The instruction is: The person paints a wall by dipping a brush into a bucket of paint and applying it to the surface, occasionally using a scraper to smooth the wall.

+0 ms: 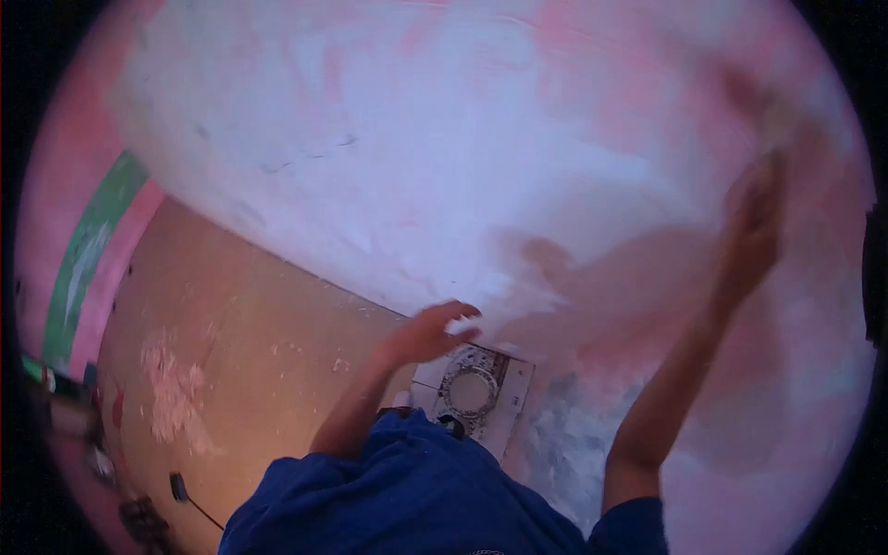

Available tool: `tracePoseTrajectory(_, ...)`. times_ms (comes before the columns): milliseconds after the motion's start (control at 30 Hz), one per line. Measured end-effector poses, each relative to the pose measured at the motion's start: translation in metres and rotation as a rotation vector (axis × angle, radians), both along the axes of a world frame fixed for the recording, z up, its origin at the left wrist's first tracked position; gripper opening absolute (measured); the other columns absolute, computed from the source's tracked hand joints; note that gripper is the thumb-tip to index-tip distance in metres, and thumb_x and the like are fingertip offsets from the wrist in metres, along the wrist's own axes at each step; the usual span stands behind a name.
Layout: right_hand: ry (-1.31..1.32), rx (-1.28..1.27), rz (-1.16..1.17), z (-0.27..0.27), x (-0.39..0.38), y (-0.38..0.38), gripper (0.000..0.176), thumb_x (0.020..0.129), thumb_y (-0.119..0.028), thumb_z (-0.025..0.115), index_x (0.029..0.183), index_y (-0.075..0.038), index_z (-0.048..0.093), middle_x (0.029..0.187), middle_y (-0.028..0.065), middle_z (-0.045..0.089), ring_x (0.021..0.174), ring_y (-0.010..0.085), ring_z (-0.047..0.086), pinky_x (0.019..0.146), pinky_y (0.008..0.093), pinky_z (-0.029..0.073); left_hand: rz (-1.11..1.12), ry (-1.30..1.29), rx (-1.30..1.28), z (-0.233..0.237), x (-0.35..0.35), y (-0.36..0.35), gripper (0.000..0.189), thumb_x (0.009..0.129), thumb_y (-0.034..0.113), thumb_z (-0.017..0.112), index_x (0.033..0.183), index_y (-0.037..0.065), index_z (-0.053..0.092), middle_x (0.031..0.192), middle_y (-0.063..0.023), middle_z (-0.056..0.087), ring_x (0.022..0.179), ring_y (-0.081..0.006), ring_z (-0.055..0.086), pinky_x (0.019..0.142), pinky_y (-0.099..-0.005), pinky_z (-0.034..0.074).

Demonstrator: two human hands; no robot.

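Observation:
My right hand [758, 217] is raised at the upper right, close to the pink and white wall [435, 185]. Its fingers are closed round a hand tool [779, 120], a tan shape so smeared by motion that I cannot tell its kind. Lower down, near the wall's bottom edge, my left hand [430, 335] is held out with its fingers curved and parted from the thumb. White shows in the gap between them. Streaky white covers much of the pink wall, and my shadow falls across its right side.
Below me a light tiled block [513, 398] carries a speckled round ring [470, 392]. Pinkish crumbs [176, 393] lie on the brown floor [268, 342] to the left. A green stripe [88, 254] runs along the left wall, with blurred clutter [97, 453] beneath it.

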State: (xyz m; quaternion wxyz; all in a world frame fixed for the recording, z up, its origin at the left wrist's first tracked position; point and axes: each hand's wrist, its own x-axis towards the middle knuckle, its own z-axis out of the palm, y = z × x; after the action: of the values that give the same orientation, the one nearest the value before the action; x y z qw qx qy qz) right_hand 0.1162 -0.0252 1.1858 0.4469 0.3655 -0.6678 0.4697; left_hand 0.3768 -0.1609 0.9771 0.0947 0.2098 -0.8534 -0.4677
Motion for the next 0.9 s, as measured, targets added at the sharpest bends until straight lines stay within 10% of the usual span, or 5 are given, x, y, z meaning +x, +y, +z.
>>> tracePoseTrajectory(300,-0.895,0.756,-0.047,-0.408,0.089,0.055,0.038,0.093,-0.018,0.039,0.129,-0.009,0.045,0.129,0.0148,0.046,0.116,0.0284,0.048,0.093,0.0339,0.039,0.081,-0.047,0.195,-0.063,0.075,-0.050,0.038,0.087,0.033,0.054,0.111,0.003,0.054,0.103,-0.0144,0.059,0.098,-0.0243,0.055,0.083,-0.0348,0.046)
tracePoseTrajectory(667,-1.313,0.347,-0.260,-0.399,0.195,0.049,0.040,0.088,-0.014,0.047,0.125,0.002,0.046,0.125,0.0176,0.050,0.114,0.0260,0.049,0.092,0.0320,0.038,-0.341,0.043,0.240,-0.094,0.047,-0.131,0.028,0.085,0.028,0.058,0.087,0.000,0.061,0.078,-0.0137,0.062,0.070,-0.0241,0.059,0.064,-0.0359,0.045)
tracePoseTrajectory(767,-1.519,0.241,-0.278,-0.368,0.226,0.003,0.040,0.088,-0.013,0.049,0.125,0.001,0.046,0.111,0.0140,0.059,0.087,0.0195,0.058,0.074,0.0283,0.045,-0.368,0.145,0.270,-0.119,0.059,-0.148,0.027,0.084,0.027,0.060,0.080,0.001,0.062,0.071,-0.0135,0.062,0.065,-0.0236,0.059,0.061,-0.0353,0.045)
tracePoseTrajectory(833,-1.123,0.252,-0.104,-0.415,0.230,0.004,0.038,0.088,-0.011,0.049,0.126,-0.009,0.048,0.061,-0.0026,0.047,0.045,0.0036,0.034,0.040,0.0226,0.027,-0.382,0.216,0.296,-0.131,0.057,-0.156,0.026,0.082,0.026,0.062,0.076,0.001,0.063,0.070,-0.0142,0.064,0.061,-0.0226,0.059,0.060,-0.0342,0.046)
tracePoseTrajectory(900,-1.299,0.125,-0.050,-0.379,0.260,-0.032,0.039,0.088,-0.011,0.050,0.127,-0.009,0.047,0.058,-0.0032,0.045,0.042,0.0033,0.033,0.038,0.0222,0.027,-0.440,0.150,0.245,-0.129,0.063,-0.168,0.024,0.082,0.024,0.061,0.078,0.001,0.064,0.070,-0.0134,0.064,0.061,-0.0225,0.060,0.061,-0.0340,0.046)
